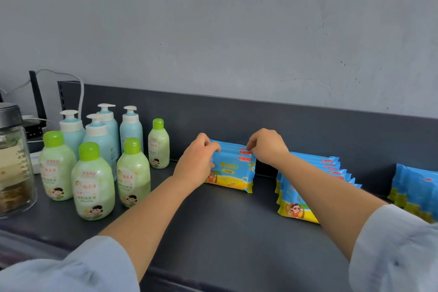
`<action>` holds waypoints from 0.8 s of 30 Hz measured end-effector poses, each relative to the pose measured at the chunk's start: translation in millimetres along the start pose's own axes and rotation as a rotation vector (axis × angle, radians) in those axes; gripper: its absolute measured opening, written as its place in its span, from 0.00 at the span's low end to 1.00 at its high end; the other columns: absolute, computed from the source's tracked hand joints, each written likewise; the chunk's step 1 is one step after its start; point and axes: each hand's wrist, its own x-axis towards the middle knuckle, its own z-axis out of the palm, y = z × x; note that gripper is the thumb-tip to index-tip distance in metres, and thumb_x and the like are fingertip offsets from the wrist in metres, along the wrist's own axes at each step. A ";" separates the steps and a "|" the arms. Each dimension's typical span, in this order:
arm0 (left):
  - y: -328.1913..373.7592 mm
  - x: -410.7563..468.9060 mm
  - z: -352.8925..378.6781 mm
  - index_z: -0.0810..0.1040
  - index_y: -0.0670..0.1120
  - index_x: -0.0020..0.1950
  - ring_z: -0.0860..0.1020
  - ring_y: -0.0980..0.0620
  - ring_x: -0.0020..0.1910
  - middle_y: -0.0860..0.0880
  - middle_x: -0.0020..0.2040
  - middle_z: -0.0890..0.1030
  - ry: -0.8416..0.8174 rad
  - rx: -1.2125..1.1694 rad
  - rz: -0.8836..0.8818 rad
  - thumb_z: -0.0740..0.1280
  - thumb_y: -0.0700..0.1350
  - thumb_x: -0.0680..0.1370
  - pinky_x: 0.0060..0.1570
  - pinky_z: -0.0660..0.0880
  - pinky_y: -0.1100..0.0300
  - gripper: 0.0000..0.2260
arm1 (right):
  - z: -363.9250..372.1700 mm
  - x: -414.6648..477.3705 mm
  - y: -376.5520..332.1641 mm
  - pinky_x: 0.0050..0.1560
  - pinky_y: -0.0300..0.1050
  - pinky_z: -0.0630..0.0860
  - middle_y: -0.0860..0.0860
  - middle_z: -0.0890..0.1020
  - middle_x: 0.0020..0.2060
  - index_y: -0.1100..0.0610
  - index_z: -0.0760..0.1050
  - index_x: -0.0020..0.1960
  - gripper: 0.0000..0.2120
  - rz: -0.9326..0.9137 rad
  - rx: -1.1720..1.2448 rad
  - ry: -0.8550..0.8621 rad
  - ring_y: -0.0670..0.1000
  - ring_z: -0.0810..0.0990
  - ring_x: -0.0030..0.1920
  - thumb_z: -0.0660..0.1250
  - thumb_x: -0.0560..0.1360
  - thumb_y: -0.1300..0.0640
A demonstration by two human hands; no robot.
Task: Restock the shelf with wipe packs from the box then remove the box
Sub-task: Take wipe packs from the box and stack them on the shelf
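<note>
While both of my hands are on the same small group of wipe packs (233,170), what matters is how that group lies between them. The packs stand upright on their long edges near the back edge of the shelf (225,225), printed faces toward me, long axis running left to right along the back panel (237,121). My left hand (196,161) has its fingers curled over the top left end; my right hand (266,147) pinches the top right corner. Each hand grips one end, and neither is nearer than the other.

Just to the right, a second row of packs (331,168) runs from the back toward the front edge, partly hidden by my right forearm; a narrow gap separates it from the held group. A third batch (414,187) sits at the shelf's right end. To the left stand green-capped bottles (93,180), the nearest one (158,144) close beside my left hand; blue pump bottles (130,125) stand behind them, and a glass jar (14,161) is at the far left end.

I judge the next move to be squaring the group and letting go; soft packs on edge may tip forward, and my left forearm passes near the bottles. The box is out of sight, so removing it is not yet done.
</note>
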 end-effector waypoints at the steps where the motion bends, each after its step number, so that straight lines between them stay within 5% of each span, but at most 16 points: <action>1: -0.2 1.7 1.5 0.74 0.48 0.61 0.72 0.53 0.52 0.51 0.57 0.67 0.004 0.005 0.001 0.70 0.38 0.75 0.50 0.77 0.57 0.16 | -0.6 -1.0 -0.2 0.57 0.47 0.78 0.51 0.83 0.54 0.56 0.83 0.53 0.11 0.001 0.005 -0.005 0.51 0.80 0.54 0.64 0.76 0.65; 11: -1.5 9.8 8.0 0.72 0.48 0.64 0.73 0.51 0.54 0.49 0.61 0.68 -0.006 0.103 0.002 0.69 0.40 0.76 0.51 0.77 0.56 0.18 | -0.7 -8.4 -2.1 0.58 0.45 0.77 0.52 0.81 0.57 0.57 0.81 0.58 0.15 0.004 0.036 -0.011 0.51 0.79 0.55 0.61 0.77 0.67; 18: 3.7 5.4 3.5 0.67 0.48 0.70 0.72 0.49 0.58 0.47 0.66 0.66 -0.050 0.222 0.004 0.70 0.42 0.75 0.53 0.76 0.55 0.25 | -2.1 -17.8 -8.5 0.56 0.46 0.76 0.53 0.78 0.59 0.56 0.75 0.63 0.16 -0.033 -0.156 -0.043 0.53 0.76 0.58 0.62 0.76 0.63; 24: 9.1 -1.9 -6.2 0.61 0.47 0.74 0.65 0.46 0.69 0.44 0.72 0.62 -0.066 0.283 0.028 0.69 0.43 0.76 0.61 0.70 0.54 0.29 | -8.3 -35.8 -14.8 0.54 0.47 0.76 0.53 0.77 0.58 0.56 0.75 0.62 0.16 -0.037 -0.224 0.018 0.54 0.76 0.57 0.62 0.75 0.63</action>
